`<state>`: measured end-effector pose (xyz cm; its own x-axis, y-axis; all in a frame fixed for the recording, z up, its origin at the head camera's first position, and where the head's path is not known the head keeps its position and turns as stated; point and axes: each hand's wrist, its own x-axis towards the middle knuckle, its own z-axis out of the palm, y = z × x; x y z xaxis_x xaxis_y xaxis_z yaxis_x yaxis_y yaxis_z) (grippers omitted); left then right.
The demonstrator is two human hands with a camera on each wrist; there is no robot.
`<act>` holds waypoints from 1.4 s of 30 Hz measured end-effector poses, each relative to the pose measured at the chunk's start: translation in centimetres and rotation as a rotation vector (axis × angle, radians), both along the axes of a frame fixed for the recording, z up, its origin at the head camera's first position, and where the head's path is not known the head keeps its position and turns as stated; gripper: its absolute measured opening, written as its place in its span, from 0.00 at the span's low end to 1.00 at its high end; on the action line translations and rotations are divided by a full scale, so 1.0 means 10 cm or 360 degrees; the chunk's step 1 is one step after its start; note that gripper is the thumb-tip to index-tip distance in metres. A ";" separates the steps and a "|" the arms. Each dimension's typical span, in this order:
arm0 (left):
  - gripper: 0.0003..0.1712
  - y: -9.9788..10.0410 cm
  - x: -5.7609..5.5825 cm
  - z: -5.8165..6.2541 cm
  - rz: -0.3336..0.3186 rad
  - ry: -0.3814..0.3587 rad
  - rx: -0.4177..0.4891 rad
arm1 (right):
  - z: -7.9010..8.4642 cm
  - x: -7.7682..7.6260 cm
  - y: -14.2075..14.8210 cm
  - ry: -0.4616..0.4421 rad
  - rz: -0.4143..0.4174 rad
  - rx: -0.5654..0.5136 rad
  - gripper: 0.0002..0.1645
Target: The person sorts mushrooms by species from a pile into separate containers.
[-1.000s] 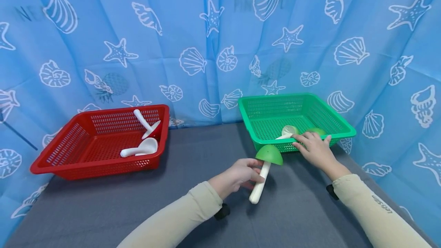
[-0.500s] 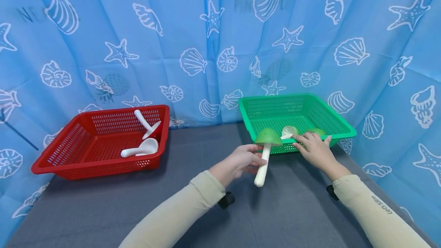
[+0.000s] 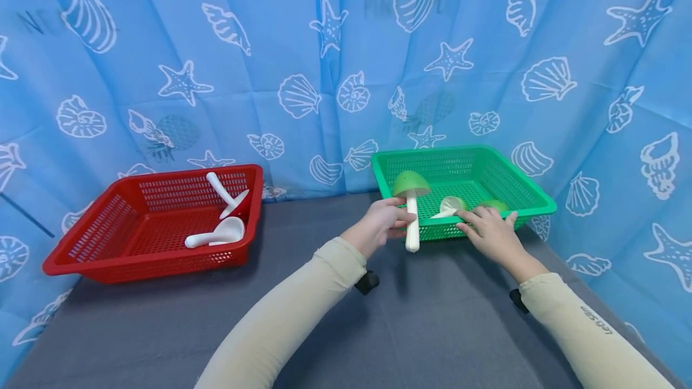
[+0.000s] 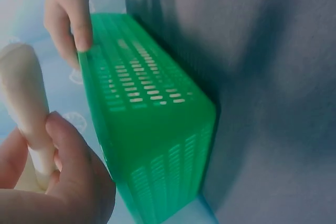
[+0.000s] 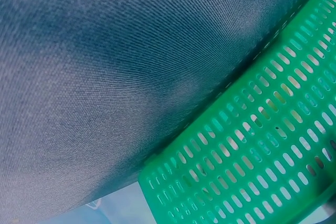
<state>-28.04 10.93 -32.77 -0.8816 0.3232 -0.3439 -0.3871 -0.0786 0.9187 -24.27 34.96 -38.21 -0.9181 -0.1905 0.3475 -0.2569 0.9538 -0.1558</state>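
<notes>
My left hand (image 3: 385, 222) grips the white handle of a green-and-white ladle (image 3: 411, 183). Its rounded green bowl is uppermost, overlapping the near left corner of the green basket (image 3: 381, 174) in the head view. Close up in the left wrist view, thumb and fingers close on the pale handle (image 4: 23, 90). My right hand (image 3: 494, 236) grips the basket's front rim, fingers over it and thumb outside. Inside lie a ladle (image 3: 453, 203) with its pale hollow showing and another green bowl (image 3: 496, 204), partly behind that hand. The right wrist view has only the basket's slotted wall (image 5: 152, 182) and cloth.
A red basket (image 3: 110, 272) stands at the left of the grey-covered table (image 3: 303, 221). In its right end are white-handled ladles, one leaning (image 3: 231, 202) and one lying (image 3: 229, 230). A blue shell-patterned curtain (image 3: 303, 35) hangs close behind both baskets.
My left hand has carried the ladle up and away from me, from the tabletop in front of the green basket to its near left rim. The right hand has stayed on the rim.
</notes>
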 end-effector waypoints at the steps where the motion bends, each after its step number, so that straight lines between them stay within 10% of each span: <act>1: 0.31 0.01 -0.03 0.01 0.0011 0.0005 0.0010 | 0.00 0.00 0.00 0.0002 -0.0003 0.0002 0.22; 14: 0.31 0.15 -0.31 -0.04 0.0120 0.0217 0.0134 | 0.00 0.02 -0.07 -0.0025 -0.0007 0.0005 0.22; 21: 0.28 -0.04 -0.25 -0.11 0.0057 0.0391 0.0045 | -0.01 -0.06 -0.12 -0.0034 0.0028 -0.0003 0.22; 32: 0.28 -0.61 -0.06 -0.21 -0.0079 0.0527 -0.0049 | 0.02 -0.18 -0.01 -0.0106 0.0063 0.0006 0.23; 42: 0.30 -1.65 0.18 0.00 -0.0046 0.1018 -0.0687 | 0.29 -0.10 0.23 -0.0433 0.0123 0.0105 0.34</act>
